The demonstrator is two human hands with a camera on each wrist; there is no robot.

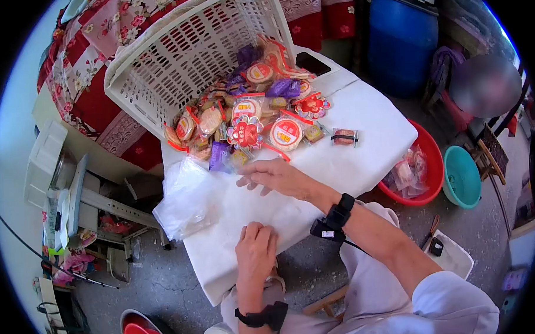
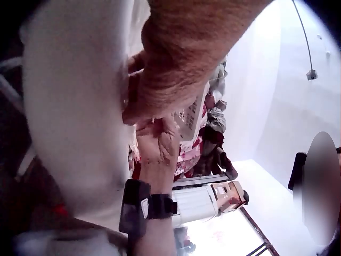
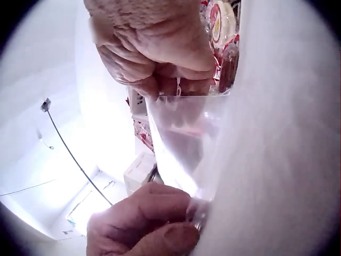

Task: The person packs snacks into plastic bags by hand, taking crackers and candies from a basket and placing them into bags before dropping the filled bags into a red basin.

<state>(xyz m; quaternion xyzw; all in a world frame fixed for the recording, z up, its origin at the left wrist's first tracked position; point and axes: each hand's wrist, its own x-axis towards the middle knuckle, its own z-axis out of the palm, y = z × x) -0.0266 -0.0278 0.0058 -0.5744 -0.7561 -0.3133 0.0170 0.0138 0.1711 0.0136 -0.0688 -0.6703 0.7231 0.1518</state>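
Note:
A clear plastic bag (image 3: pixel 184 136) stretches between my two hands over the white-covered table (image 1: pixel 350 164). My left hand (image 1: pixel 257 253) is low at the table's near edge; in the right wrist view its thumb and fingers (image 3: pixel 160 213) pinch the bag's lower end. My right hand (image 1: pixel 279 177) reaches across to the bag's upper edge, its bent fingers holding it there, partly seen through the film. Just beyond lies a heap of wrapped snacks (image 1: pixel 248 109), with round packs (image 1: pixel 286 133) and purple packets (image 1: pixel 219 156). More clear bags (image 1: pixel 189 193) are piled left of my hands.
A white plastic basket (image 1: pixel 195 43) lies tipped behind the snacks. One small packet (image 1: pixel 344 137) and a phone (image 1: pixel 313 63) lie on the table. On the floor at right stand a red basin (image 1: pixel 435 161) with packets, a teal basin (image 1: pixel 462 178) and a blue barrel (image 1: pixel 401 41).

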